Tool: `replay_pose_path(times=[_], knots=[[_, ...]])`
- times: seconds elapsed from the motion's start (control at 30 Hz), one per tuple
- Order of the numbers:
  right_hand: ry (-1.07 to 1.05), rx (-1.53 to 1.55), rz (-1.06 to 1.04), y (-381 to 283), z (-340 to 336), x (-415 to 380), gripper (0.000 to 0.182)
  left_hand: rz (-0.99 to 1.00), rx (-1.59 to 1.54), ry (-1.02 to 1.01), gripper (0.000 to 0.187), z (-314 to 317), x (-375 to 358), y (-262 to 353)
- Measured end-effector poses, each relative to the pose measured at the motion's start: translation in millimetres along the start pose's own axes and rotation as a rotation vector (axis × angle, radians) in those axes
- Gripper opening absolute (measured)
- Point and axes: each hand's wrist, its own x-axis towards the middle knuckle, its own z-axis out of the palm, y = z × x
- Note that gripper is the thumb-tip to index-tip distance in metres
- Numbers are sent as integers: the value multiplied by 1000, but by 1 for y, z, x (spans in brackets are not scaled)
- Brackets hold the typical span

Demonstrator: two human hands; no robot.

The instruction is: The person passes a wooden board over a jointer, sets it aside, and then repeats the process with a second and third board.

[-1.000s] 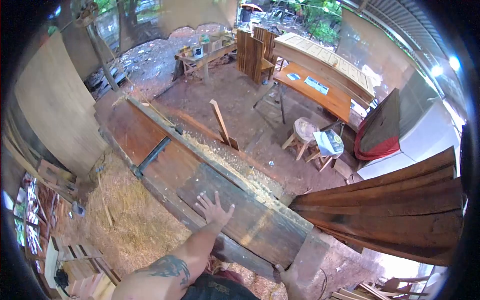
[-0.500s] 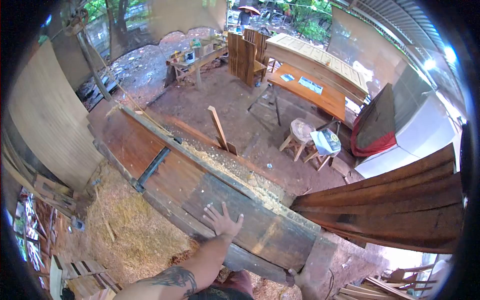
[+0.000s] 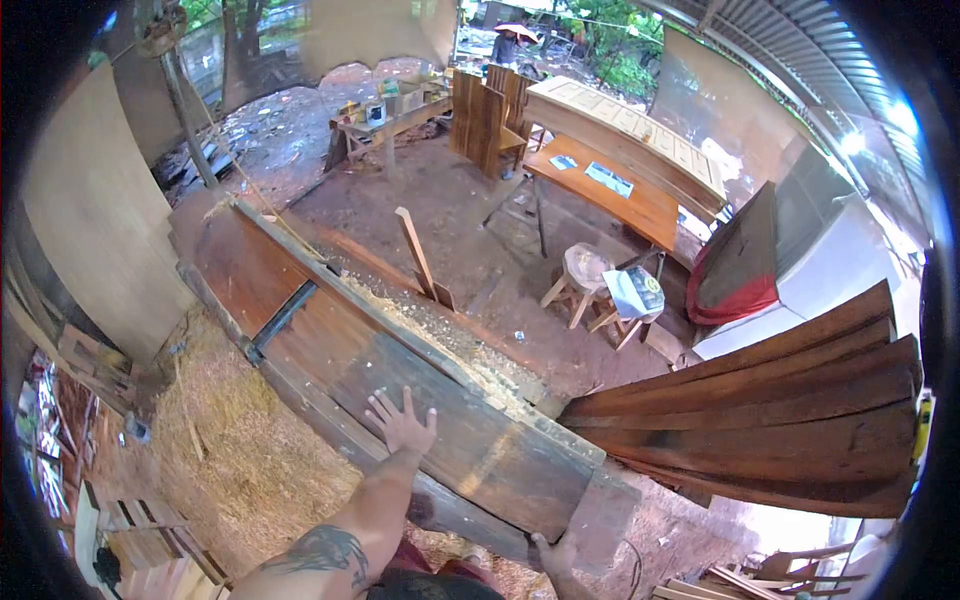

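A long, wide, dark weathered plank lies across a wood planer bed. My left hand rests flat on the plank's top face, fingers spread. My right hand grips the plank's near lower end from beneath; only the fingers and thumb show at the bottom edge. A dark cutter slot crosses the bed ahead of the plank.
A stack of long boards juts in from the right. Sawdust covers the ground at left. Beyond stand a small stool, an orange table, wooden chairs and a person with an umbrella.
My left hand has slid leftward and a little away from me along the plank. My right hand has moved left under the plank's end. The view has shifted slightly.
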Motion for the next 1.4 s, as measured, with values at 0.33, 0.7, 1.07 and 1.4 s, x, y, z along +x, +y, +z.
replay_pose_path(times=[0.33,0.7,1.07,1.4], knots=[[-70,-81,-720,-18,-69,28,80,-27,-52,24,80,31,-26,25],[-311,-138,-1131,-7,-22,95,76,11,12,-67,87,14,-41,47],[-313,16,-1087,-97,13,91,73,7,90,12,83,10,26,-8],[-352,-175,-1161,-189,77,97,65,30,36,115,84,-4,103,-82]])
